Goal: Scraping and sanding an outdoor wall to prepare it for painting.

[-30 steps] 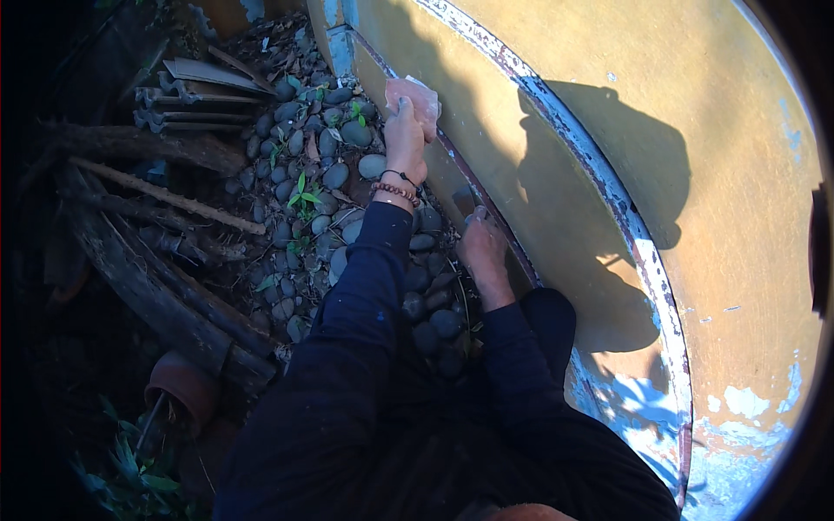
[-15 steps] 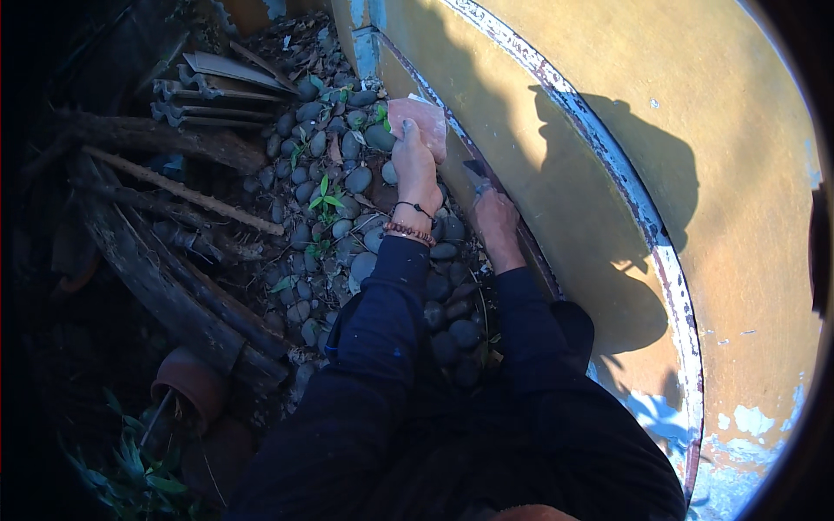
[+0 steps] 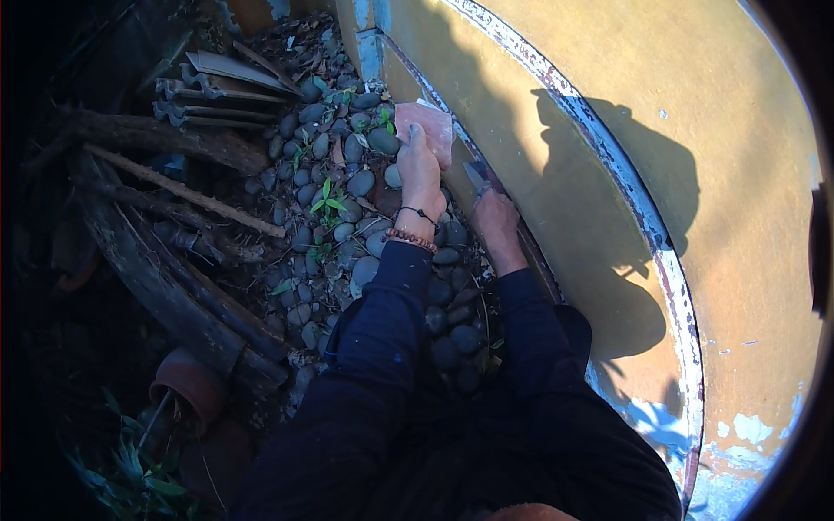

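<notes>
right grip [image 3: 495,218] part-hiding blade [image 3: 474,176], left grip [image 3: 419,169] partly behind pink sheet [image 3: 433,130]

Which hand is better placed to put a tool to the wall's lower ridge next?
Likely the right hand: it holds a flat-bladed tool, the blade close to the lower ridge of the yellow wall. The left hand is occupied with a flat pink piece.

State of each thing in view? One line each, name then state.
Pink sheet: held, roughly flat
Flat-bladed scraper: held, blade exposed
Left hand: closed on the sheet
Right hand: closed around the scraper
Yellow wall: partly sunlit, paint flaked
Curved trim: paint chipped
Wavy-edged panels: stacked
Terracotta flowerpot: apparently tipped
</notes>
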A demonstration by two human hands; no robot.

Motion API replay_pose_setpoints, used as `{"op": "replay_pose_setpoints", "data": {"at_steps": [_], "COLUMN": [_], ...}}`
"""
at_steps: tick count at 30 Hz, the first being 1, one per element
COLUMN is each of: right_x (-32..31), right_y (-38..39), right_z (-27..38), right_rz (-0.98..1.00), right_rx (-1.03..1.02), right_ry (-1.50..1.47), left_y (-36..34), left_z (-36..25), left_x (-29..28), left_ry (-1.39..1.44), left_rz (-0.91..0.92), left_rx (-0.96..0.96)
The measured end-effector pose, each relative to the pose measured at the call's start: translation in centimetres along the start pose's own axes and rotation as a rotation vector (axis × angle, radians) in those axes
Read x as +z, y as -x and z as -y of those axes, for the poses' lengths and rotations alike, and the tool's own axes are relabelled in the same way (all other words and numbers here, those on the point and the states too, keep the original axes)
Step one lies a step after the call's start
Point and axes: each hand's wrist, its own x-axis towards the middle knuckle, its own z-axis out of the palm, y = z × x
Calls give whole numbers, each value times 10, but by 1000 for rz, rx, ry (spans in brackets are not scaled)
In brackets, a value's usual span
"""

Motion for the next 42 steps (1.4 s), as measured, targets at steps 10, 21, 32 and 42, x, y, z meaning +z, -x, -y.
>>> {"op": "replay_pose_setpoints", "data": {"at_steps": [10,21,32,42], "right_x": [-3,-5,-4,19], "right_y": [-11,-19,-18,11], "right_z": [8,21,24,9], "right_rz": [21,43,56,-158], "right_rx": [-88,-4,89,62], "right_ry": [45,-9,-149,-129], "left_y": [4,4,3,0], "left_z": [2,-6,-2,-2], "left_x": [4,-4,-2,0], "left_ry": [0,-93,-65,-40], "left_rz": [67,51,55,53], "left_rx": [-23,-19,-44,-39]}}
